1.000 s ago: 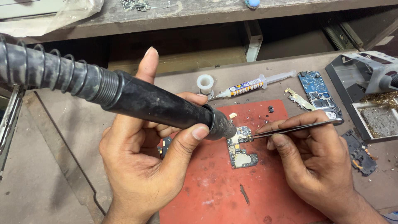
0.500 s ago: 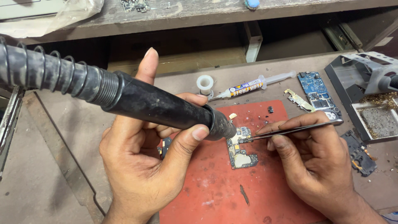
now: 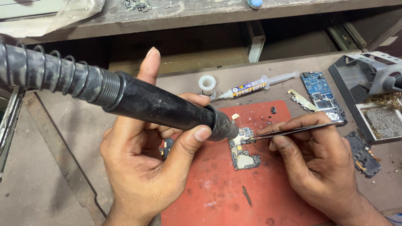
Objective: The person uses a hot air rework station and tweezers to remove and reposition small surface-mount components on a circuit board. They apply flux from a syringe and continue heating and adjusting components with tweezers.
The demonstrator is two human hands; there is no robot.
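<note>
While the left hand (image 3: 142,167) wrapped its fingers and thumb round the black hot-air wand (image 3: 163,106), I saw the nozzle aimed down at the upper end of the small board (image 3: 243,152), which lay near the middle of the red mat (image 3: 217,192). My right hand (image 3: 318,163) pinched tweezers (image 3: 289,132) between thumb and fingers, tips resting at the board's top edge, just beside the nozzle. I judged the work as mid-step: heat was on the spot and the tweezers were in place, but no part looked lifted clear, though that area was too small to tell for sure. A flux syringe (image 3: 251,87) and a white spool (image 3: 207,83) lay past the mat's far edge, a blue board (image 3: 320,90) sat off its far right corner, and a grey tray (image 3: 368,104) stood at the bench's right edge
</note>
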